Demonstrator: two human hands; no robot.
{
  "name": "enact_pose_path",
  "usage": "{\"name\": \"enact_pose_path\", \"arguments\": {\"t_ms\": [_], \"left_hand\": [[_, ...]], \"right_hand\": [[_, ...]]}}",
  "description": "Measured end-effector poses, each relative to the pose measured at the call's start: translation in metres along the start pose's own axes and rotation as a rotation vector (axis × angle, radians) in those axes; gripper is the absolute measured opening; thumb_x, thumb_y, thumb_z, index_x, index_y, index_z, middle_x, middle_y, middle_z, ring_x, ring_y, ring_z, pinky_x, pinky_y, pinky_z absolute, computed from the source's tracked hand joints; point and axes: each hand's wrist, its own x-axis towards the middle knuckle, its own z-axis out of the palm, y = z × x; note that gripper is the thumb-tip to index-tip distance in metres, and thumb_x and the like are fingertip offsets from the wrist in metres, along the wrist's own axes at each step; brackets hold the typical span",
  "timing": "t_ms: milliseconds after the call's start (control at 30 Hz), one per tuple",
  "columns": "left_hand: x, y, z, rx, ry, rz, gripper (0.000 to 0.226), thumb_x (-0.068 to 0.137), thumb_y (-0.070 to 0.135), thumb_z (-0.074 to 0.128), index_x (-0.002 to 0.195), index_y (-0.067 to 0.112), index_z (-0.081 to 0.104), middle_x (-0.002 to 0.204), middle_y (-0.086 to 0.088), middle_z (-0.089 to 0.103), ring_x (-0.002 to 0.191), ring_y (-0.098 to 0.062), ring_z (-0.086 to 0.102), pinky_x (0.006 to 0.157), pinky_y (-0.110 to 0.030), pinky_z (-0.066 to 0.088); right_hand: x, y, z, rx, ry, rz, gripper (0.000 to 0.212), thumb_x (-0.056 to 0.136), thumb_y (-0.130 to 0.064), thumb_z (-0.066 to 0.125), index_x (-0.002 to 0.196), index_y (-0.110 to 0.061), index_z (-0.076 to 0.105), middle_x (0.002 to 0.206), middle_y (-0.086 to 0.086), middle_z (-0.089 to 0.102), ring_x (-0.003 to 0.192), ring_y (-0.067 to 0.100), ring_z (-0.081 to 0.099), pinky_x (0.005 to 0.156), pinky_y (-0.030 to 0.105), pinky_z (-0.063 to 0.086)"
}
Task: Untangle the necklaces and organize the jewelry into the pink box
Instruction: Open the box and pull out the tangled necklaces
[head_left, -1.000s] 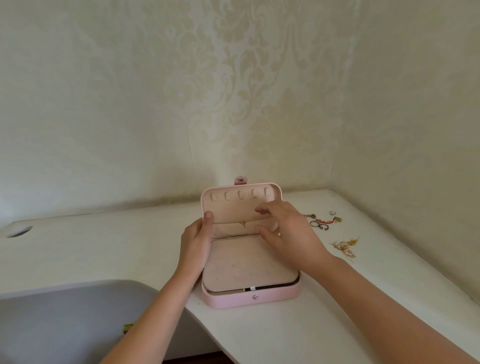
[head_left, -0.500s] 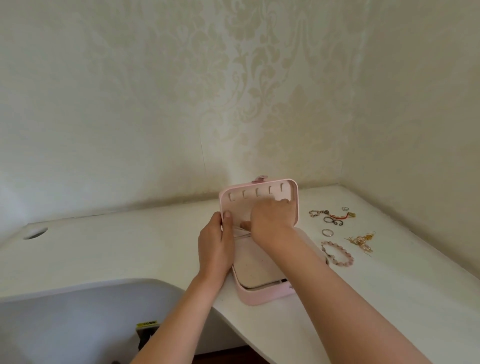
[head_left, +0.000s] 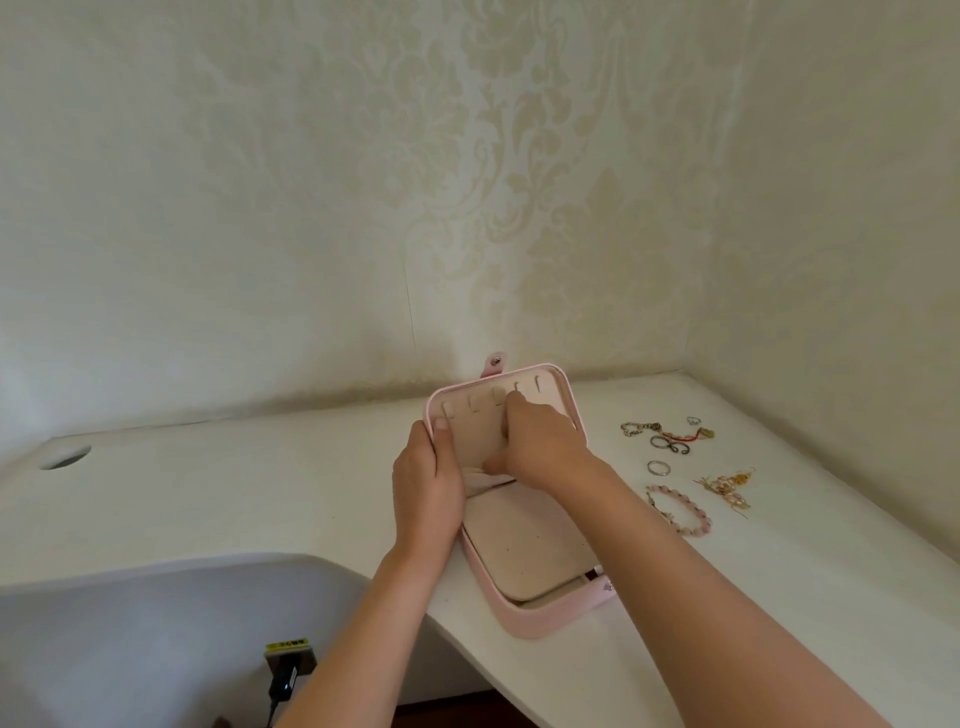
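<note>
As left fingers (head_left: 440, 425) grip the pink box (head_left: 545, 618) on a white desk (head_left: 260, 493), right fingers' (head_left: 515, 403) hold is unclear.

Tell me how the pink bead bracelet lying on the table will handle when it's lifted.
The pink bead bracelet will likely hang floppy: it is separate strung beads lying in an uneven loop. Probably light, the beads being small. Pushed on the smooth white table, it should slide and lose shape rather than roll.
</note>
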Motion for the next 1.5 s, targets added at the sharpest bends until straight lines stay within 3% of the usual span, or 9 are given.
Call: {"name": "enact_pose_path", "arguments": {"t_ms": [167,267,433,733,833,933,1033,1267,1500], "left_hand": [[0.001,0.002,0.000,0.046,0.013,0.059,0.036,0.101,0.023,0.036,0.066,0.017,0.035,0.055,0.002,0.040,0.052,-0.013,0.038,0.048,-0.021,0.028],[0.001,0.003,0.000,0.053,0.021,0.087,0.036,0.101,0.022,0.036,0.065,0.022,0.031,0.055,0.004,0.037,0.050,-0.010,0.036,0.048,-0.019,0.029],[-0.001,0.001,0.000,-0.002,0.026,0.101,0.033,0.101,0.020,0.038,0.068,0.019,0.033,0.056,0.003,0.037,0.052,-0.005,0.039,0.050,-0.019,0.029],[-0.001,0.000,0.000,-0.030,0.013,0.153,0.033,0.101,0.023,0.037,0.069,0.018,0.033,0.055,0.004,0.033,0.051,-0.009,0.035,0.049,-0.023,0.024],[0.000,-0.001,0.000,-0.027,0.006,0.136,0.033,0.101,0.026,0.037,0.069,0.018,0.033,0.055,0.004,0.033,0.051,-0.009,0.034,0.050,-0.024,0.026],[0.001,0.000,0.001,-0.013,0.000,0.110,0.033,0.100,0.023,0.038,0.068,0.020,0.033,0.055,0.004,0.035,0.051,-0.007,0.037,0.051,-0.023,0.028],[0.002,-0.001,0.001,0.007,0.004,0.122,0.030,0.101,0.023,0.037,0.070,0.019,0.037,0.056,0.004,0.039,0.051,-0.009,0.038,0.051,-0.022,0.029],[0.005,-0.006,0.004,0.114,0.047,0.185,0.022,0.100,0.019,0.038,0.082,0.009,0.045,0.061,0.002,0.047,0.055,-0.017,0.044,0.053,-0.028,0.023],[0.009,-0.009,-0.002,0.175,0.123,0.232,0.026,0.099,0.021,0.042,0.089,-0.001,0.051,0.072,-0.018,0.059,0.063,-0.038,0.056,0.056,-0.032,0.035]], "right_hand": [[0.003,0.021,0.004,0.346,0.045,-0.056,0.021,0.078,-0.009,0.064,0.087,-0.017,0.047,0.081,-0.004,0.050,0.079,0.019,0.049,0.070,0.030,0.042],[0.005,0.031,0.004,0.536,0.050,-0.073,0.025,0.078,-0.005,0.068,0.076,-0.022,0.050,0.072,-0.005,0.052,0.068,0.017,0.052,0.063,0.025,0.043],[0.003,0.035,0.003,0.843,0.013,-0.103,0.024,0.078,0.004,0.070,0.077,-0.014,0.053,0.070,0.006,0.054,0.048,0.011,0.048,0.047,0.019,0.042],[0.004,0.042,-0.022,1.791,-0.069,-0.052,0.022,0.088,0.001,0.056,0.073,-0.014,0.050,0.050,-0.007,0.051,0.040,0.002,0.043,0.040,0.011,0.038],[0.000,0.051,-0.038,2.015,-0.083,-0.059,0.011,0.077,-0.006,0.060,0.077,-0.013,0.051,0.054,-0.005,0.052,0.040,0.001,0.045,0.041,0.009,0.041],[-0.004,0.067,-0.055,2.223,-0.107,-0.124,0.032,0.049,0.002,0.084,0.073,-0.005,0.064,0.060,0.002,0.056,0.042,0.006,0.051,0.042,0.013,0.046],[-0.012,0.085,-0.071,2.265,-0.069,-0.180,0.048,0.019,0.007,0.092,0.060,-0.002,0.069,0.057,0.002,0.057,0.043,0.006,0.053,0.043,0.014,0.047],[-0.022,0.112,-0.091,2.261,0.011,-0.218,0.056,0.016,0.006,0.093,0.064,-0.004,0.067,0.056,0.001,0.056,0.042,0.005,0.051,0.044,0.012,0.046],[-0.024,0.113,-0.071,2.311,0.008,-0.147,0.064,0.011,0.007,0.093,0.069,-0.004,0.066,0.058,0.001,0.058,0.044,0.006,0.055,0.043,0.015,0.048]]}}
